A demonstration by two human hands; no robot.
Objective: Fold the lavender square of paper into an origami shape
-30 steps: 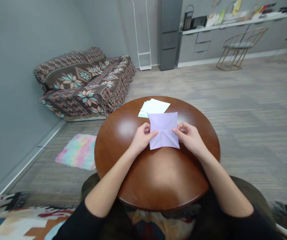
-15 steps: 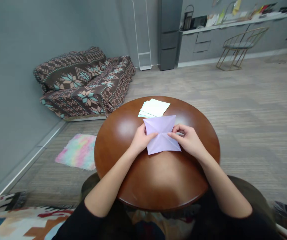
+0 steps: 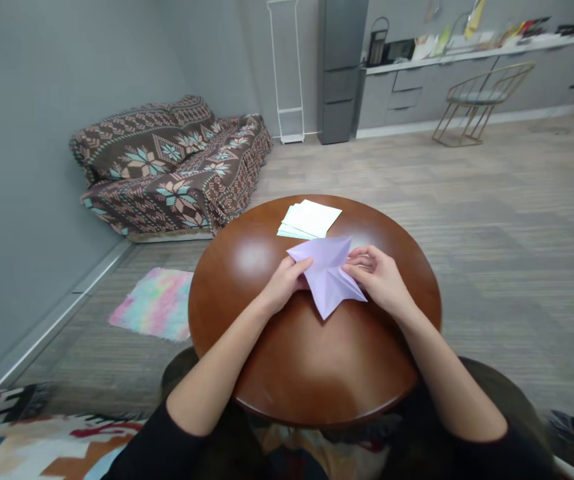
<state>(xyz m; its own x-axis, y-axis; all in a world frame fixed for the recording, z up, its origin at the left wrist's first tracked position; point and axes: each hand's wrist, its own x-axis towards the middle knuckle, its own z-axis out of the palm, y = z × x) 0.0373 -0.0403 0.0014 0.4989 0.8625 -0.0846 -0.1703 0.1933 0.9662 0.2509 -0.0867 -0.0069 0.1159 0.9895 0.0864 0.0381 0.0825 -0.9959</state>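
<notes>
Between my two hands is a sheet of purple paper (image 3: 329,267), creased and bent, its corners pointing outward like a star. My left hand (image 3: 289,279) pinches its left side, thumb on top and fingers partly hidden below. On the right side, my right hand (image 3: 374,272) grips the paper's edge between thumb and fingers. The sheet is held over the round brown table (image 3: 311,373). Just beyond it lies a fanned stack of pale paper sheets (image 3: 314,217) on the tabletop.
A sofa with a patterned cover (image 3: 177,167) stands at the back left, near a fluffy pastel rug (image 3: 157,303). Farther back are a grey fridge (image 3: 339,73), a kitchen counter (image 3: 417,87) and a gold-framed chair (image 3: 479,100).
The purple paper has gone from nearly flat to more folded, its left side pushed inward and a lower corner now pointing toward me. Both hands still hold it.
</notes>
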